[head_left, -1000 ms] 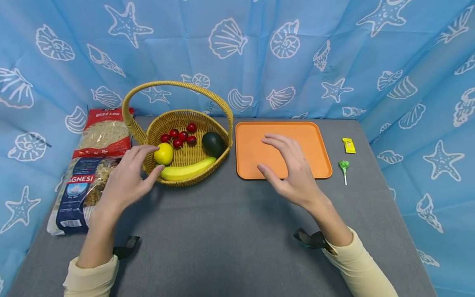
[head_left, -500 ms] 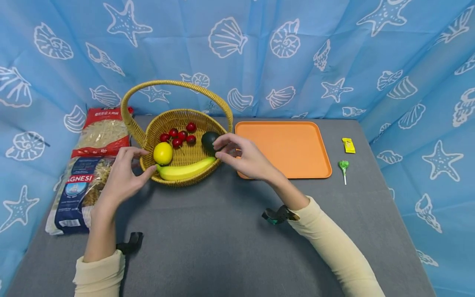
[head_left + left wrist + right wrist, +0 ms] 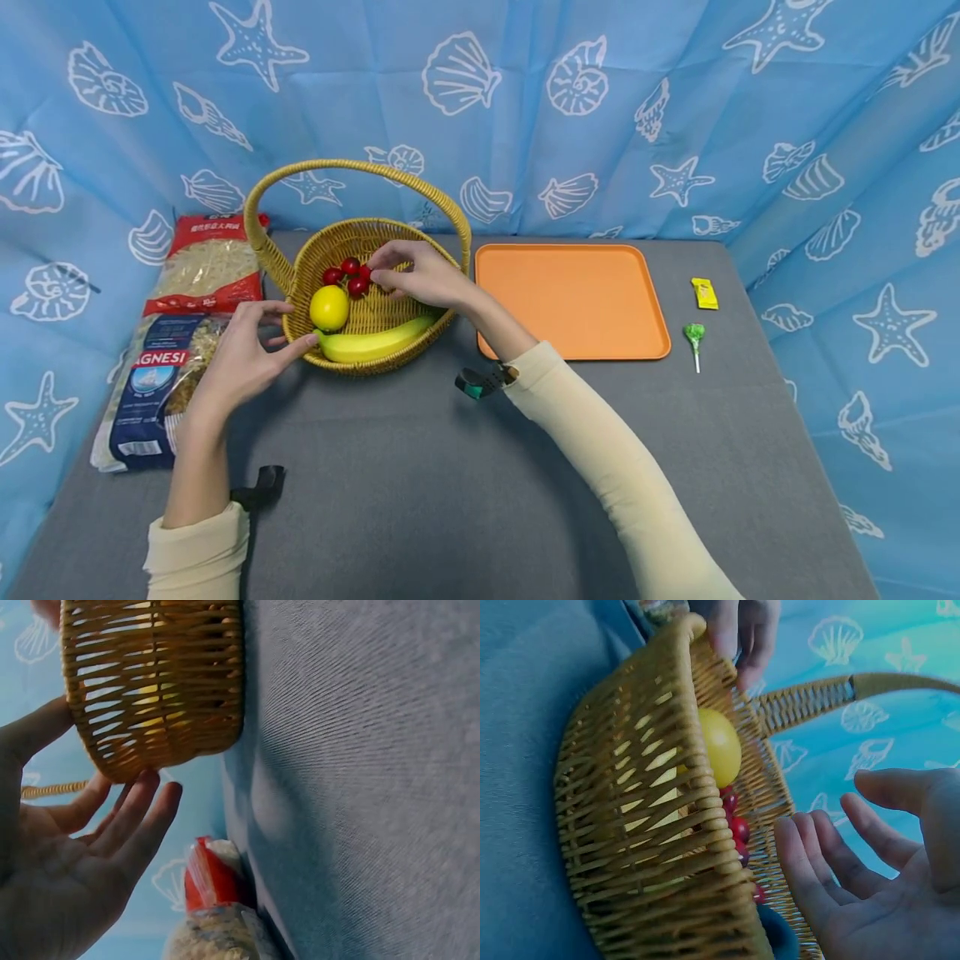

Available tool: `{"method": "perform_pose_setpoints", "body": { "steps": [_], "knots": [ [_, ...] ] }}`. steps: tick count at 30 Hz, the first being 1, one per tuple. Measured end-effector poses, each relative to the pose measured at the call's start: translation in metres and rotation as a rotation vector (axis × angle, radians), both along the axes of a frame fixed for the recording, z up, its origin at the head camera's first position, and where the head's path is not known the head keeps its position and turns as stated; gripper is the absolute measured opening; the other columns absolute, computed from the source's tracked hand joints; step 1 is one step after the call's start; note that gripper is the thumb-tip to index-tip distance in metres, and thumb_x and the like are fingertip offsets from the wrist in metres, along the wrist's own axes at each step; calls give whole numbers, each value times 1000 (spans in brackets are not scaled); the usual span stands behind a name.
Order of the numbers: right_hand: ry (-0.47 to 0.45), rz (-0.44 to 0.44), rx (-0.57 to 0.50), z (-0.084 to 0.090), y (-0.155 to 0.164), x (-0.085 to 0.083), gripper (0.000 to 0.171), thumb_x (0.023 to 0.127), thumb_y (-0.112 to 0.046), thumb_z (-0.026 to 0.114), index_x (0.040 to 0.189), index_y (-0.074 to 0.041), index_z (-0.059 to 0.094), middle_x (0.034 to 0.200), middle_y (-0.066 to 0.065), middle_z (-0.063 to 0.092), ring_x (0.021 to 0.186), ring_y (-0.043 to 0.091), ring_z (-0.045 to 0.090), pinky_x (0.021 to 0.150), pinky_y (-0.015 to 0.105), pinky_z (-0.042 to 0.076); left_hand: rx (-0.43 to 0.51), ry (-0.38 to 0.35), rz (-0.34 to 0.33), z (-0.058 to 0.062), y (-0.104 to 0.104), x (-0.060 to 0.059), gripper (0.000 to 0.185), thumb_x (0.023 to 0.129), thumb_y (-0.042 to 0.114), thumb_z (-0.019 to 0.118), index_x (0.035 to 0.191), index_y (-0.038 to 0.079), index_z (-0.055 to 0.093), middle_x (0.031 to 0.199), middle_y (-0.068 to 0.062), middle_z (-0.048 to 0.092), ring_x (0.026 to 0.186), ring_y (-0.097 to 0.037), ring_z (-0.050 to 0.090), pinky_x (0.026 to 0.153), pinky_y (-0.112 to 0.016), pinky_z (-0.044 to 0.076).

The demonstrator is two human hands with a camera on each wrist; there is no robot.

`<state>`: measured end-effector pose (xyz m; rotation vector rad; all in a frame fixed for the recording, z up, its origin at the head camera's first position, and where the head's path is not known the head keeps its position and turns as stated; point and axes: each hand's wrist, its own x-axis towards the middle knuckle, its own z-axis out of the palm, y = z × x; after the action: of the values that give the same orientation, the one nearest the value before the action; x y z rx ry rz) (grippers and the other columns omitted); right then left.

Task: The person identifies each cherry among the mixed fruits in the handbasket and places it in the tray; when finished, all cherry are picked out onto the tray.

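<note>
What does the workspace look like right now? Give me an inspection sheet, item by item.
Surface: grey cloth-covered table.
Job's things: wicker basket holding a lemon, a banana and red cherries; whatever lies under the right hand is hidden.
Clutter: orange tray, two pasta bags, green lollipop, small yellow packet.
Hands: left hand touches the basket's near-left rim, fingers fairly straight; right hand reaches into the basket over the cherries, grip unclear.
Cables: none seen; dark wrist straps only.
Surroundings: blue curtain with shell and starfish print.
</note>
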<state>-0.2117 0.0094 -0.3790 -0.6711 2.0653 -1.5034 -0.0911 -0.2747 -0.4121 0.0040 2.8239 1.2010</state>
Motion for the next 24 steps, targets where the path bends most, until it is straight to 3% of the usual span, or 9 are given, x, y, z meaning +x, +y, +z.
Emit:
{"method": "perform_pose_setpoints", "body": {
  "steps": [3, 6, 9, 11, 13, 16, 19, 24],
  "knots": [
    [-89, -11, 8, -5, -9, -9, 36, 111, -17, 62, 140, 4, 62, 137, 30, 62, 124, 51, 67, 107, 60, 61, 24, -39, -29, 0, -4, -2, 73, 103, 40, 76, 154, -2, 46, 156, -30, 45, 139, -50, 53, 109, -60, 56],
    [-152, -27, 19, -8, -16, -15, 35, 111, -17, 61, 139, 4, 63, 139, 33, 61, 126, 52, 66, 110, 62, 58, 68, -60, -55, 0, -7, -2, 73, 103, 36, 76, 156, -2, 44, 160, -30, 45, 142, -49, 51, 102, -28, 63],
    [-178, -34, 38, -10, -24, -19, 35, 111, -16, 61, 140, 4, 63, 141, 31, 62, 128, 51, 66, 111, 61, 58, 110, -79, -63, 0, -9, -3, 75, 103, 33, 77, 158, -2, 42, 162, -30, 44, 143, -48, 49, 90, -4, 56],
    [-193, -28, 44, -11, -29, -21, 38, 111, -16, 61, 142, 5, 62, 143, 31, 63, 129, 51, 67, 111, 60, 58, 118, -98, -58, -1, -9, -3, 76, 103, 34, 77, 159, -2, 40, 163, -30, 43, 145, -49, 49, 94, -12, 60],
    [-207, -26, 52, -12, -33, -22, 39, 112, -16, 60, 144, 5, 61, 145, 30, 62, 129, 51, 67, 111, 59, 59, 108, -118, -49, 0, -8, -3, 78, 103, 37, 76, 161, -1, 38, 164, -31, 42, 146, -51, 48, 102, -33, 64],
    [-234, -31, 66, -12, -38, -23, 39, 112, -16, 59, 145, 5, 61, 147, 28, 62, 128, 50, 69, 111, 56, 59, 85, -137, -39, 0, -8, -2, 80, 103, 41, 75, 162, 1, 37, 164, -32, 42, 147, -56, 48, 109, -66, 57],
    [-248, -46, 87, -12, -42, -23, 38, 112, -16, 59, 145, 3, 62, 148, 24, 62, 127, 48, 70, 111, 53, 60, 73, -136, -37, 0, -9, -3, 80, 103, 42, 75, 161, 1, 39, 164, -33, 42, 148, -59, 46, 109, -73, 53],
    [-274, -61, 127, -15, -48, -23, 39, 113, -18, 57, 148, 0, 61, 158, 18, 57, 131, 42, 69, 114, 49, 58, 69, -128, -32, 1, -9, -3, 80, 103, 42, 75, 161, 1, 40, 165, -33, 42, 148, -59, 45, 109, -74, 52]
  ]
}}
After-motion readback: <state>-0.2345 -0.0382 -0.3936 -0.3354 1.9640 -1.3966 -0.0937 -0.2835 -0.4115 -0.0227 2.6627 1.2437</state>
